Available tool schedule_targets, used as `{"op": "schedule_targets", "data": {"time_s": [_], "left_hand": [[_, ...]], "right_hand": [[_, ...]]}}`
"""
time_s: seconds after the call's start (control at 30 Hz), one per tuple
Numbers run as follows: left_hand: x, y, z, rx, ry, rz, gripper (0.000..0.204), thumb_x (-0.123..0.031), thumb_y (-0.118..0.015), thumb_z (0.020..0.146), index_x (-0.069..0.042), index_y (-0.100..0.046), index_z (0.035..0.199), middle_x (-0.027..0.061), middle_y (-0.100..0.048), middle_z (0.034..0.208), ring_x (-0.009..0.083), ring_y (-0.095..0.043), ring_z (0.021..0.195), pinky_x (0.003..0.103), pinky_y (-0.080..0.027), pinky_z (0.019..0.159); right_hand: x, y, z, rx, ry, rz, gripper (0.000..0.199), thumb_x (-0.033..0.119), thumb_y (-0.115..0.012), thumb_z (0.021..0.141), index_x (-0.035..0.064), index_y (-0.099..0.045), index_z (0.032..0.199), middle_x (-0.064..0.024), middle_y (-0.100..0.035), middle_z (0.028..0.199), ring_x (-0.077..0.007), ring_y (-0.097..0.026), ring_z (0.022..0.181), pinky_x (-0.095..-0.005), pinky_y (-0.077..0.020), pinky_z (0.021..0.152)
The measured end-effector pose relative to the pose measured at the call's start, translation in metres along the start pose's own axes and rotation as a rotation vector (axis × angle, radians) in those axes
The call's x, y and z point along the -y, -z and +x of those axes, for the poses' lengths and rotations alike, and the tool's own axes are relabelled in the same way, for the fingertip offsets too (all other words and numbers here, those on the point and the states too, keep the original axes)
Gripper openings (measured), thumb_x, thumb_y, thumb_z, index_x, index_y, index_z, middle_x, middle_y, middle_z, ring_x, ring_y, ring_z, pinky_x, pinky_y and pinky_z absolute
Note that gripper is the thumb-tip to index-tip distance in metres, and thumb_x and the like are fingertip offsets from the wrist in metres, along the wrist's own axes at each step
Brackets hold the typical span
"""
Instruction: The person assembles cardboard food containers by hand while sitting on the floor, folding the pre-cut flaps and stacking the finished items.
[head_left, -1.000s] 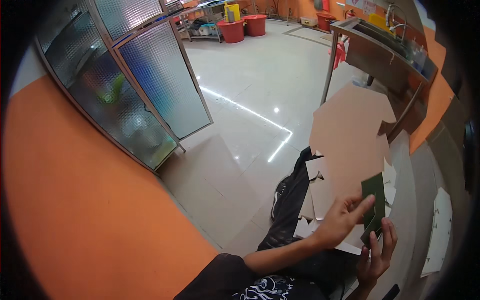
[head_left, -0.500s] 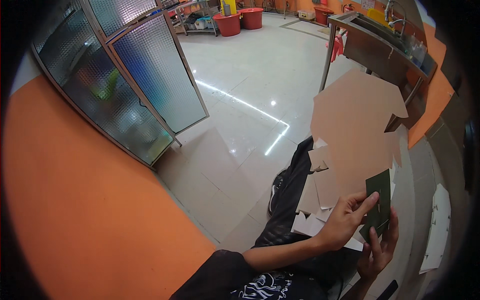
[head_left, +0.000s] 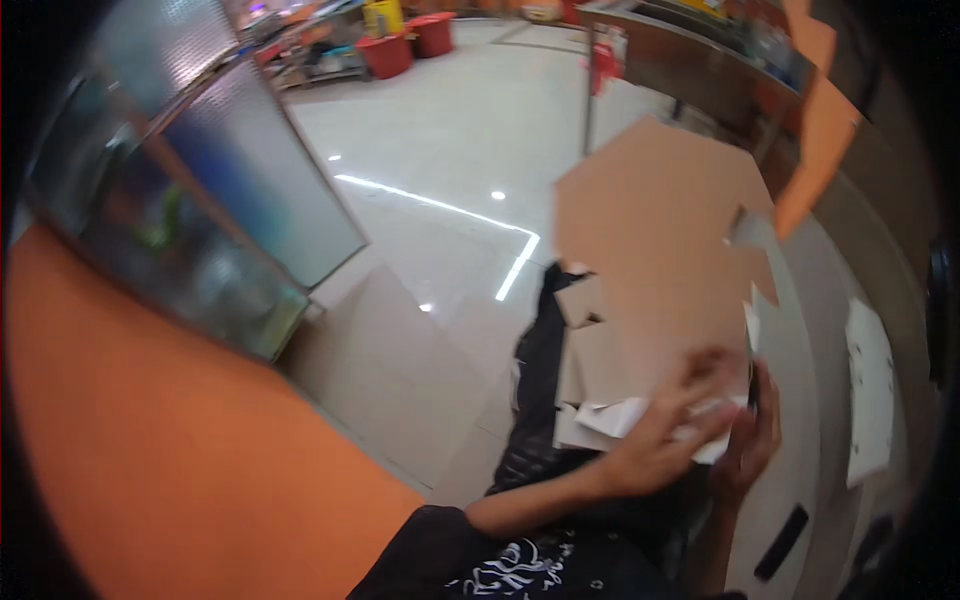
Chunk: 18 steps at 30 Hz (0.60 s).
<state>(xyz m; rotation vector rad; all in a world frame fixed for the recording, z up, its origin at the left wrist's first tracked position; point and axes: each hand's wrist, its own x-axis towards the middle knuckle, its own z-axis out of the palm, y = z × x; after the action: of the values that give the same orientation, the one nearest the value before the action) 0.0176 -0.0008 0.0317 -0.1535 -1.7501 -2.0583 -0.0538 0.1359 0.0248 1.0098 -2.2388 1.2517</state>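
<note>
My right hand [head_left: 752,432] is curled, with a thin dark edge of the green card [head_left: 753,384] showing beside its fingers. The rest of that card is hidden, and it seems turned nearly edge-on. Close by on its left is my left hand [head_left: 672,425], its fingers bent and smeared by motion, so whether they hold anything is unclear. Folded white paper [head_left: 612,416] lies under and around the left hand. Beyond both hands, a large brown cardboard sheet [head_left: 655,230] with cut, notched edges rests over my lap, with smaller cardboard pieces [head_left: 600,362] at its left.
A metal sink stand [head_left: 690,50] is at the far right. A white strip with dark marks [head_left: 868,395] and a black bar-shaped object [head_left: 782,543] lie to the right. Frosted glass doors [head_left: 265,170] and an orange wall [head_left: 180,420] flank the left. Red tubs [head_left: 386,57] stand far back.
The view has shifted, moving the scene leftward. The green card, broadside between both hands before, is now almost out of sight by the right hand. My left hand has come off its face.
</note>
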Motion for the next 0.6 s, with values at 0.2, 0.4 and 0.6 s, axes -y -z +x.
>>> {"op": "schedule_targets", "data": {"time_s": [0.2, 0.4, 0.6], "left_hand": [[0.033, 0.064, -0.035, -0.684, 0.010, 0.292, 0.050, -0.042, -0.048, 0.099, -0.003, -0.051, 0.131, 0.0132, -0.050, 0.127, 0.0234, -0.052, 0.113, 0.042, -0.042, 0.099], [0.076, 0.042, -0.053, -0.148, 0.251, -0.594, 0.083, -0.064, -0.048, 0.091, -0.002, -0.032, 0.144, 0.0137, -0.041, 0.142, 0.0267, -0.045, 0.128, 0.042, -0.040, 0.104], [0.076, 0.048, -0.036, -0.307, 0.448, -0.307, 0.067, -0.053, -0.061, 0.091, 0.004, -0.051, 0.123, 0.0105, -0.061, 0.107, 0.0163, -0.060, 0.094, 0.030, -0.051, 0.078]], "right_hand": [[-0.061, 0.008, 0.009, -0.332, -0.722, 0.996, 0.047, 0.035, -0.037, 0.105, -0.0043, -0.056, 0.123, -0.0121, -0.062, 0.116, -0.0180, -0.059, 0.107, -0.0305, -0.0445, 0.095], [-0.063, 0.004, -0.005, -0.214, -0.802, 1.089, 0.047, 0.036, -0.041, 0.103, -0.0043, -0.057, 0.122, -0.0103, -0.063, 0.115, -0.0170, -0.059, 0.107, -0.0294, -0.0450, 0.093], [-0.051, -0.009, -0.013, -0.006, -0.386, 0.164, 0.042, 0.029, -0.058, 0.097, -0.0026, -0.058, 0.124, -0.0159, -0.062, 0.114, -0.0255, -0.059, 0.108, -0.0342, -0.0454, 0.092]]}}
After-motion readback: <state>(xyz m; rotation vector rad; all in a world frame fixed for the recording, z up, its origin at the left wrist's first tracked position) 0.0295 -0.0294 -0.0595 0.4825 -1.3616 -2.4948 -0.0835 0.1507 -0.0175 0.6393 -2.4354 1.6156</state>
